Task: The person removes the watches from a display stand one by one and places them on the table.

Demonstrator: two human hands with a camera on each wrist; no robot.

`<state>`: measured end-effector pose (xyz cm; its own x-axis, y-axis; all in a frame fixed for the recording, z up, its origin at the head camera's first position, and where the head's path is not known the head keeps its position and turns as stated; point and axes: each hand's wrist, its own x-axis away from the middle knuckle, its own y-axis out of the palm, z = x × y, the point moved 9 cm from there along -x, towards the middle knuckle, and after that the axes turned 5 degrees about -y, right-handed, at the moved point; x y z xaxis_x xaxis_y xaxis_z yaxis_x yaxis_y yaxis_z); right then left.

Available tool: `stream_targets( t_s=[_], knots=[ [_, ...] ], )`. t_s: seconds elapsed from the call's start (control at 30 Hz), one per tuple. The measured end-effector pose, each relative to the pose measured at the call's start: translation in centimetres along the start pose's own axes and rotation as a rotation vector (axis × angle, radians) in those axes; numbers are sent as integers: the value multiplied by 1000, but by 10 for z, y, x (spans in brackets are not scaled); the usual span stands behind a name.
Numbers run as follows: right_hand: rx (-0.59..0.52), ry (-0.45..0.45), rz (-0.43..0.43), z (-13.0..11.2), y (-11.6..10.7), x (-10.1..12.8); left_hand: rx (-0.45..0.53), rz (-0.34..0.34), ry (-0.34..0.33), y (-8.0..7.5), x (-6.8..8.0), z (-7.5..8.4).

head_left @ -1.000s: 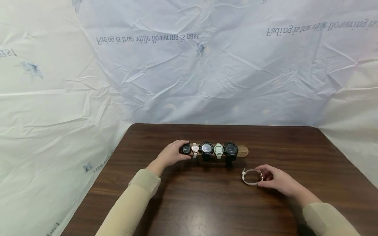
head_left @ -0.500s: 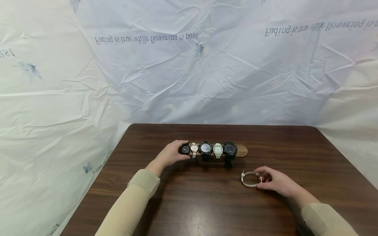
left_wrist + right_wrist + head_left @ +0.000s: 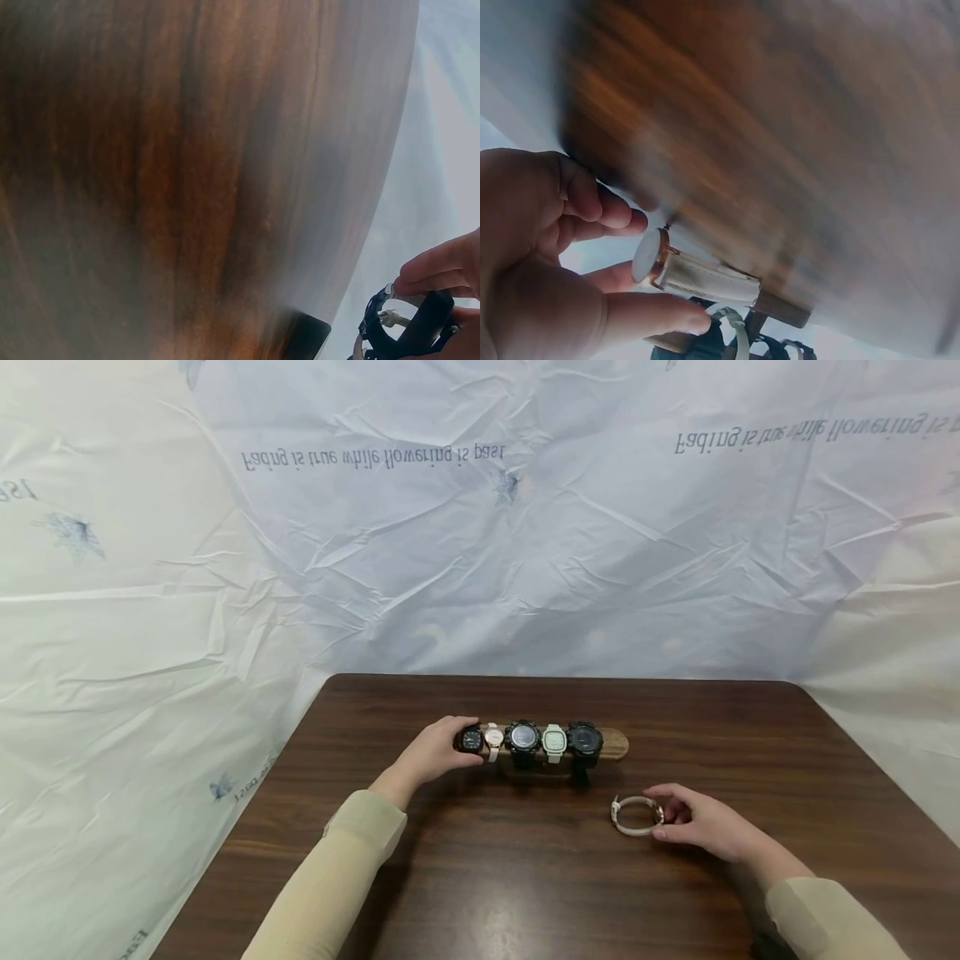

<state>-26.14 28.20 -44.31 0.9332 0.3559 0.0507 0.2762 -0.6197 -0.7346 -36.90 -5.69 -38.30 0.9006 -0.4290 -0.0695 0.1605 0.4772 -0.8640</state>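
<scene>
A wooden watch stand (image 3: 615, 743) lies across the middle of the brown table (image 3: 525, 877) and carries several watches. My left hand (image 3: 433, 752) grips the small black watch (image 3: 472, 739) at the stand's left end. In the left wrist view my fingertips (image 3: 439, 270) curl over this black watch (image 3: 409, 330). A white-strapped watch (image 3: 634, 816) with a rose-gold case lies on the table in front of the stand's right end. My right hand (image 3: 693, 822) has thumb and fingers curled round its case. The right wrist view shows that watch (image 3: 667, 262) between my thumb (image 3: 656, 315) and fingers.
On the stand, right of the small black watch, sit a pale pink watch (image 3: 493, 737), a black one (image 3: 522, 737), a white one (image 3: 554, 740) and another black one (image 3: 585, 737). Crumpled white sheeting (image 3: 480, 543) hangs behind and beside the table.
The white-strapped watch and my right hand have shifted very slightly toward me, with the fingers a little more spread round the case. My left hand has stayed on the small black watch.
</scene>
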Motion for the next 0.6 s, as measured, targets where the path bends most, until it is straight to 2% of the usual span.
stream_targets(
  t_s=[0.33,0.6],
  knots=[
    [28,22,88,-4,-14,-3,0,-7,-1,2,-1,-2],
    [65,0,118,-14,-23,-12,0,-11,10,0,-1,1]
  ],
)
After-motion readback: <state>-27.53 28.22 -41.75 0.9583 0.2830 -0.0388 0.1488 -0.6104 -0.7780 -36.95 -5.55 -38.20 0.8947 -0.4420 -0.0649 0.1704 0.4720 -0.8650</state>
